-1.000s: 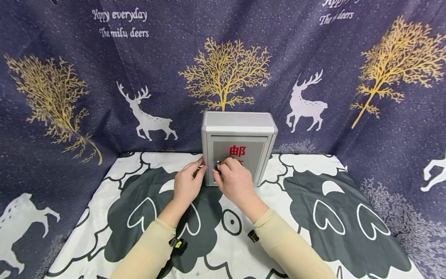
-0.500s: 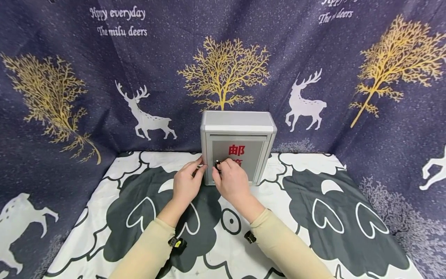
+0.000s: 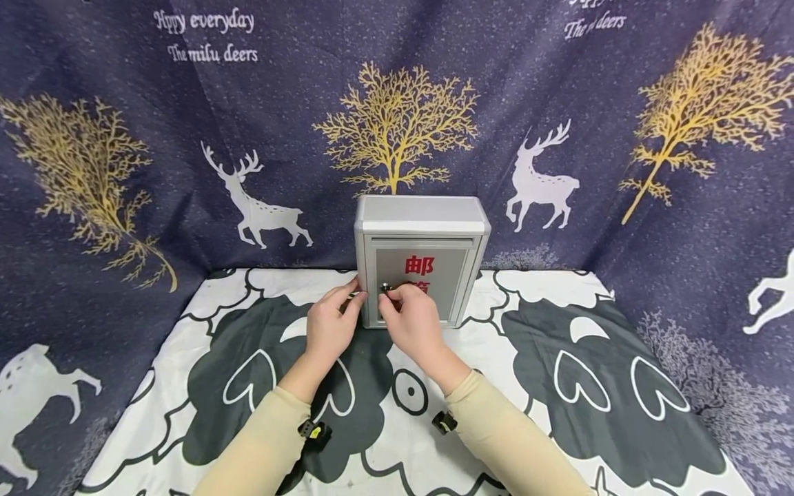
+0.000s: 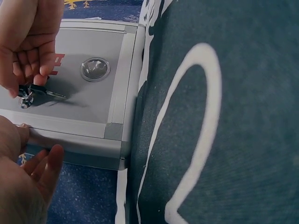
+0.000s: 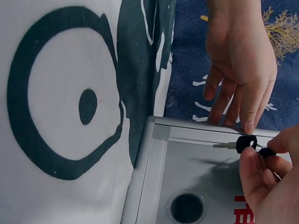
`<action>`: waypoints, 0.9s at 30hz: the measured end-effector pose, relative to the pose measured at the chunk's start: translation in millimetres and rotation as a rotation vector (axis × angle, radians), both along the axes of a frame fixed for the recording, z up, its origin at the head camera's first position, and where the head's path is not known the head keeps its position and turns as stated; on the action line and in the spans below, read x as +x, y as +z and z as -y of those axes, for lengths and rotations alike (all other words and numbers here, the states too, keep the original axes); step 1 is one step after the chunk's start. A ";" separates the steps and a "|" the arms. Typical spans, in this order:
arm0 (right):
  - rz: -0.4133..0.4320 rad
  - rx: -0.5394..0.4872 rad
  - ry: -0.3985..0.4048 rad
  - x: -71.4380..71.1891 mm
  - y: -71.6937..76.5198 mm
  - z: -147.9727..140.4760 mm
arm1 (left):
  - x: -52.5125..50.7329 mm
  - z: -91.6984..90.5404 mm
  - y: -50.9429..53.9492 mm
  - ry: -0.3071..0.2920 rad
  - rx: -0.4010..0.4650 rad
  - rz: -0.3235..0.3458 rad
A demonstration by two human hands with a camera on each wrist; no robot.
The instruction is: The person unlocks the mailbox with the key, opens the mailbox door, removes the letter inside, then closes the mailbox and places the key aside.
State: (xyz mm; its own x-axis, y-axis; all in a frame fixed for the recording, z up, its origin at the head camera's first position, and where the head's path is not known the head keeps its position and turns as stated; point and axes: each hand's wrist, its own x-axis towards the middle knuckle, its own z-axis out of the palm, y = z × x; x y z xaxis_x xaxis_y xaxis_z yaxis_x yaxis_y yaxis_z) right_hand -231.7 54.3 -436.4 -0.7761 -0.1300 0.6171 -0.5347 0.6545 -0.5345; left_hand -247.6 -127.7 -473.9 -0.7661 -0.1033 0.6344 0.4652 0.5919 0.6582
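Note:
A silver-grey mailbox [image 3: 424, 215] with red characters on its front door stands upright on the cloth. My right hand [image 3: 414, 320] pinches a black-headed key [image 5: 266, 152] at the lock [image 4: 26, 101] near the door's left edge. A second black-headed key [image 5: 245, 143] hangs loose beside it, its metal blade pointing down the door. My left hand [image 3: 329, 327] rests against the mailbox's left side, thumb at the front edge and the other fingers reaching along the side, loosely extended. The key's tip is hidden at the lock.
A round clear window [image 4: 95, 69] sits low in the mailbox door. Black-and-white cartoon cloth [image 3: 459, 448] covers the table. Behind the mailbox hangs a dark blue curtain [image 3: 298, 103] printed with deer and trees.
My right hand has turned slightly at the lock, its fingertips shifting on the key. My left hand stays at the mailbox's side. The head view has drifted a little.

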 end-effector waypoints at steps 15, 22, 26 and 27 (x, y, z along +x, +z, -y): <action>0.019 -0.078 0.054 4.1 -1.4 -6.5 | -1.2 2.9 -0.6 -0.013 0.044 0.088; 0.052 -0.054 0.100 12.3 -0.5 -15.8 | -2.2 3.5 -0.7 -0.012 0.036 0.088; 0.050 -0.033 0.126 17.2 0.3 -22.6 | -2.0 3.0 1.0 -0.010 0.029 0.101; 0.054 -0.030 0.134 18.3 0.7 -24.4 | -1.8 2.9 1.6 -0.009 0.028 0.103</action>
State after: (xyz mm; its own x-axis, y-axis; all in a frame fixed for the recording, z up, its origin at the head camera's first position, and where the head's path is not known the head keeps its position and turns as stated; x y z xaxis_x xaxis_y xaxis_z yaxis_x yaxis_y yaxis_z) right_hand -213.4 78.7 -435.7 -0.7848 -0.2169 0.5805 -0.5866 0.5620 -0.5831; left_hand -249.4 -130.6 -472.3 -0.8281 -0.1128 0.5491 0.3993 0.5687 0.7191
